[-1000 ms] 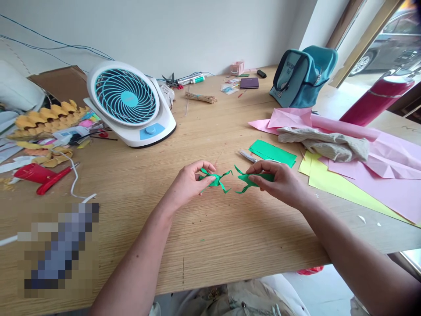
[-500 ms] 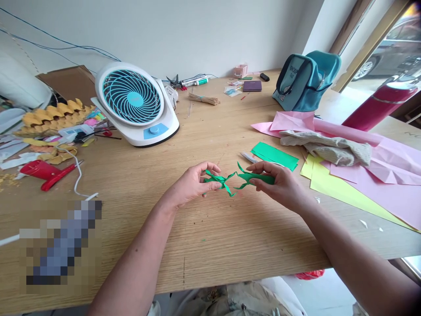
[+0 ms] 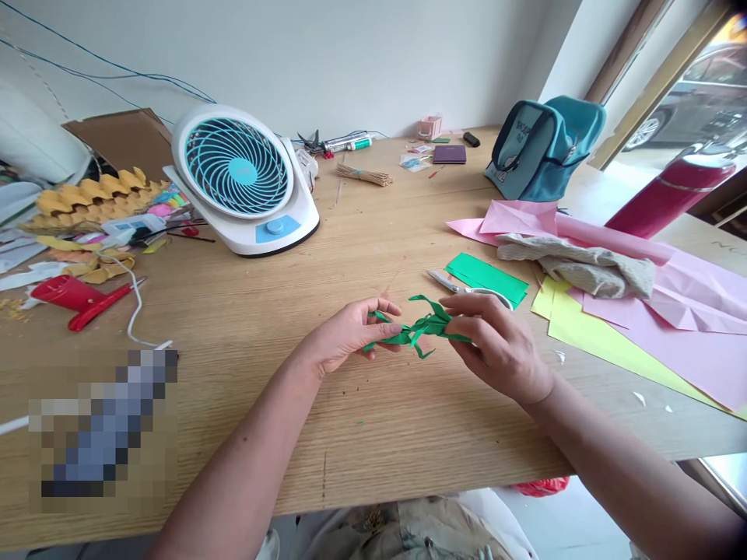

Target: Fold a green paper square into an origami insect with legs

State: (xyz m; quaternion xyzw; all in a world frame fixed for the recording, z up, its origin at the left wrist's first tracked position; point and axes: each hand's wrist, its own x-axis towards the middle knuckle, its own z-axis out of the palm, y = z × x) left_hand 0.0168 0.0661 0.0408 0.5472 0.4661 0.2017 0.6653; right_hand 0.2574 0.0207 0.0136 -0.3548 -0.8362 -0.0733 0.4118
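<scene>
Between thumb and fingers, my left hand (image 3: 353, 334) pinches a green paper piece cut into thin curled strips. Opposite it, my right hand (image 3: 496, 342) is closed on a second green paper piece (image 3: 435, 323), also with curling strips. The two pieces meet and overlap between my hands, just above the table; whether they are joined I cannot tell. Behind my right hand lie scissors (image 3: 447, 281), partly hidden by the fingers, beside flat green paper strips (image 3: 487, 278).
A white and blue fan (image 3: 239, 179) stands at the back left. On the right are pink paper (image 3: 700, 307), yellow paper (image 3: 607, 334), a grey glove (image 3: 583, 260), a teal bag (image 3: 537, 152) and a red flask (image 3: 671, 194). A red tool (image 3: 82, 299) lies left.
My right hand has moved left a little and turned, bringing its green paper piece against the one in my left hand. The gap between them has closed.
</scene>
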